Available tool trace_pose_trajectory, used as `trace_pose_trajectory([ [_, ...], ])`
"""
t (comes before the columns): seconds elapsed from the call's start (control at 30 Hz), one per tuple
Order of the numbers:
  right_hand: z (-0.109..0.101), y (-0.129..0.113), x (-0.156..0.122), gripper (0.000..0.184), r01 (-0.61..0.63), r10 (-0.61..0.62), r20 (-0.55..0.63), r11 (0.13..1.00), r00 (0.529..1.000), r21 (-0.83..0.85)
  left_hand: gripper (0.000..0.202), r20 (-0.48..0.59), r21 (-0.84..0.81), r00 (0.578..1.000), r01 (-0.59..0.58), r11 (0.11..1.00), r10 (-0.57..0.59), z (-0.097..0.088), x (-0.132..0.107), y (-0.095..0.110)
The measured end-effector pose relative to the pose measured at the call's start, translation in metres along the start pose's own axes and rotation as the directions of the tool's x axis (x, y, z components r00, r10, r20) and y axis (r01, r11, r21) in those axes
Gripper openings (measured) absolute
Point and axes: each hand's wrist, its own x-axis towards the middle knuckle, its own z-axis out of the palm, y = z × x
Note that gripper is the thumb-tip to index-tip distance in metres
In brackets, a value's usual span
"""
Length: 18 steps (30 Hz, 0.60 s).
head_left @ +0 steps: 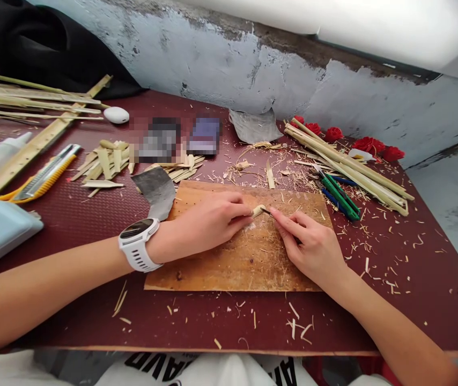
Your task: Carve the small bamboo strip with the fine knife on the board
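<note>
My left hand [208, 220], with a white watch [138, 244] on its wrist, pinches a small pale bamboo piece [258, 210] against a worn wooden board [249, 262]. My right hand [309, 244] is closed round a thin dark blade tool [266, 211] whose tip touches that piece. Both hands rest on the board, fingertips almost meeting. Most of the tool is hidden inside the right hand.
On the dark red table [92, 316]: cut bamboo slips [104, 163], a yellow utility knife [44, 177], a long bamboo slat [39, 142], green and blue handled cutters [339, 195], a bundle of bamboo sticks [345, 163], red flowers [368, 143], grey sandpaper [157, 188], shavings everywhere. A chipped wall [233, 64] runs behind.
</note>
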Motion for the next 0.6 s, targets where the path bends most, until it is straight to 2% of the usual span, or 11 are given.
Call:
trace_pose_trajectory([
  [0.2,0.0,0.001,0.0,0.043,0.016,-0.016,0.014,1.0,1.0,0.008,0.025,-0.004,0.022,0.999,-0.033,0.999,0.033,-0.004,0.003,0.002],
  [0.3,-0.001,0.002,0.0,0.043,0.037,-0.037,0.016,0.999,0.999,-0.019,0.031,0.065,0.047,0.996,-0.059,0.997,0.056,-0.008,0.009,-0.004],
  [0.43,-0.005,0.003,0.002,0.045,0.102,-0.095,0.049,0.982,0.994,-0.158,0.046,0.097,0.081,0.988,-0.129,0.988,0.121,-0.008,0.014,-0.013],
  [0.6,-0.011,0.007,0.005,0.051,0.202,-0.167,0.137,0.932,0.976,-0.301,0.048,0.176,0.086,0.983,-0.069,0.994,0.053,-0.003,0.011,-0.019],
])
